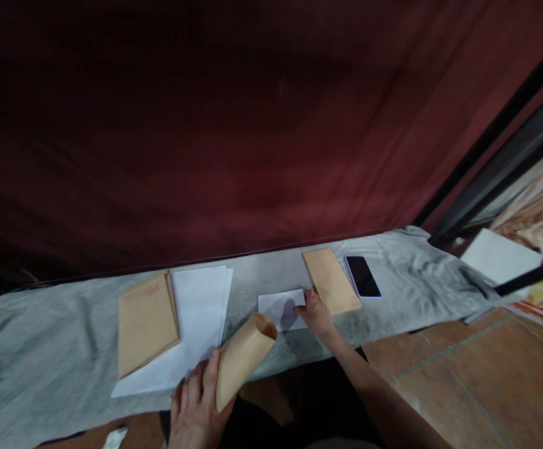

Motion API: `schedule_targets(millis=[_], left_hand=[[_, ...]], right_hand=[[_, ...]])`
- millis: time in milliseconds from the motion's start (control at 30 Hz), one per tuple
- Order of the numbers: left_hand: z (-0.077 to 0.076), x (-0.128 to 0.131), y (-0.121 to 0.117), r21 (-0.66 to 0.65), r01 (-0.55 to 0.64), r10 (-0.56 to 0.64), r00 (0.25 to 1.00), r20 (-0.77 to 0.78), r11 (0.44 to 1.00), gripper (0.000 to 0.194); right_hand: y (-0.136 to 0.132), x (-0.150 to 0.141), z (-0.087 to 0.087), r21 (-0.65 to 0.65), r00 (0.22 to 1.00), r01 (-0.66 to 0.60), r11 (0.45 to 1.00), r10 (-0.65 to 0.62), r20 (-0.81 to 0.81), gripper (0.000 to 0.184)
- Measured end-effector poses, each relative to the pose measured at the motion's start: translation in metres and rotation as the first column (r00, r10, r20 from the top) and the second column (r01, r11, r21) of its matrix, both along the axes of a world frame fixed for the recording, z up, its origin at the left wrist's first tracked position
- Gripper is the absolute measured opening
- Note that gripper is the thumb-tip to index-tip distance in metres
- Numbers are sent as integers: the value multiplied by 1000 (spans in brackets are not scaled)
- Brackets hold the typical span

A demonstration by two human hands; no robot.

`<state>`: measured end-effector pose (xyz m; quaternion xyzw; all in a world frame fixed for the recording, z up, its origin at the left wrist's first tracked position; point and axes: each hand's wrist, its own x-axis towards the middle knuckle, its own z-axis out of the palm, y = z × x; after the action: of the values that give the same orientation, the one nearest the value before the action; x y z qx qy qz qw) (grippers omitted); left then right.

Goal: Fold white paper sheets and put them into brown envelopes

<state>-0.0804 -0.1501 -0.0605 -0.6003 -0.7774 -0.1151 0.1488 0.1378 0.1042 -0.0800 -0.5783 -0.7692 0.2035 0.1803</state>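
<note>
My left hand (199, 399) is wrapped round a brown paper envelope (245, 358). Its mouth gapes, bowed into a tube, and tilts up to the right. Just beyond that mouth, a folded white paper (275, 304) lies on the grey cloth. My right hand (315, 312) grips this paper by its right edge, thumb on top. Close beside the right hand, a flat brown envelope (331, 280) rests on the cloth. To the left, a stack of brown envelopes (144, 321) partly covers several white sheets (201, 299).
A phone (363, 276) with a dark screen lies right of the flat envelope. The grey cloth (56, 349) covers a long narrow surface against a dark red panel (252, 156). Dark metal bars (500, 156) slant at the right, above a tiled floor (453, 380).
</note>
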Motion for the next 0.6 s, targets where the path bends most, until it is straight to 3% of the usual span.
schedule_targets(millis=[200, 333, 467, 600], left_hand=[[-2, 2, 1, -21, -23, 23, 999, 24, 1000, 81], [0, 2, 2, -12, -18, 18, 999, 30, 1000, 83], [-3, 3, 3, -1, -22, 22, 999, 35, 1000, 84], [-4, 4, 3, 14, -50, 50, 998, 25, 999, 84]], right_hand=[[0, 9, 6, 24, 969, -40, 999, 45, -244, 3], [3, 24, 29, 62, 904, -37, 997, 60, -423, 14], [-1, 36, 55, 75, 731, -53, 996, 90, -677, 24], [-12, 40, 62, 39, 736, -183, 982, 163, -657, 26]])
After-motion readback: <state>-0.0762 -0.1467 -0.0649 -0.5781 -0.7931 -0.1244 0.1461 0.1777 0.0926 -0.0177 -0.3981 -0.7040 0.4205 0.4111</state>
